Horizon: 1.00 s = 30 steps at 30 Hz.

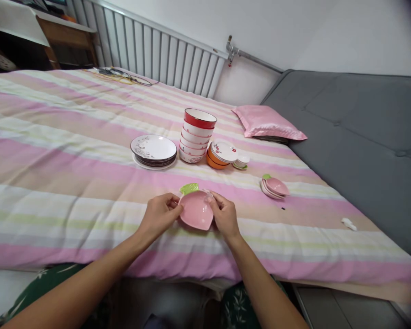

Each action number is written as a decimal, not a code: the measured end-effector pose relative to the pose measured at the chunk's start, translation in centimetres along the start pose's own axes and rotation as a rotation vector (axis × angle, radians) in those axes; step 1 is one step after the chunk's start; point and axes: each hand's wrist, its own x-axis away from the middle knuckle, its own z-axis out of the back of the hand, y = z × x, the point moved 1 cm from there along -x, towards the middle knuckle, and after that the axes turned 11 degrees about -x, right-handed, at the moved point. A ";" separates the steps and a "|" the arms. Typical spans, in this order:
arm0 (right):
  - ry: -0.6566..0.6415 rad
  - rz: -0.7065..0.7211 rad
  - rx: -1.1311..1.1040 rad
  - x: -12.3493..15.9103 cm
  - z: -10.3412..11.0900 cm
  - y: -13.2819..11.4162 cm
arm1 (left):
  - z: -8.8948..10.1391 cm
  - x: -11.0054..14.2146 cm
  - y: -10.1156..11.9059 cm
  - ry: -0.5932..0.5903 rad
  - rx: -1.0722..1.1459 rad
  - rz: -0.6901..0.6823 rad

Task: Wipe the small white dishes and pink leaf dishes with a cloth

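Observation:
A pink peach-shaped dish [194, 211] with a green leaf at its top edge is held near the front of the bed. My left hand [161, 211] pinches its left rim between thumb and fingers. On the opposite rim, my right hand [225, 214] is closed, its thumb over the edge. By that thumb is a small, pale, see-through bit [208, 196]; I cannot make out what it is. Further right lies a short stack of similar pink dishes [274, 188], the top one with a green leaf.
Beyond the hands stand a plate stack [154, 148], a tall bowl stack [197, 137], orange and white bowls [221, 155] and small white dishes [241, 159]. A pink pillow [269, 122], crumpled tissue [348, 224] and cables [123, 75] lie on the striped bed. A grey headboard [356, 123] borders the right.

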 end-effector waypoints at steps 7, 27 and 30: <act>-0.080 -0.051 0.061 -0.5 0.3 0.6 | -0.3 -0.1 -0.1 -0.096 -0.228 -0.002; -0.225 0.131 0.072 0.0 -0.4 -0.8 | -0.3 -1.5 -0.2 -0.182 -0.270 -0.283; -0.192 0.113 0.102 -0.1 -0.4 -0.6 | -0.7 -1.5 -0.6 -0.181 -0.123 -0.192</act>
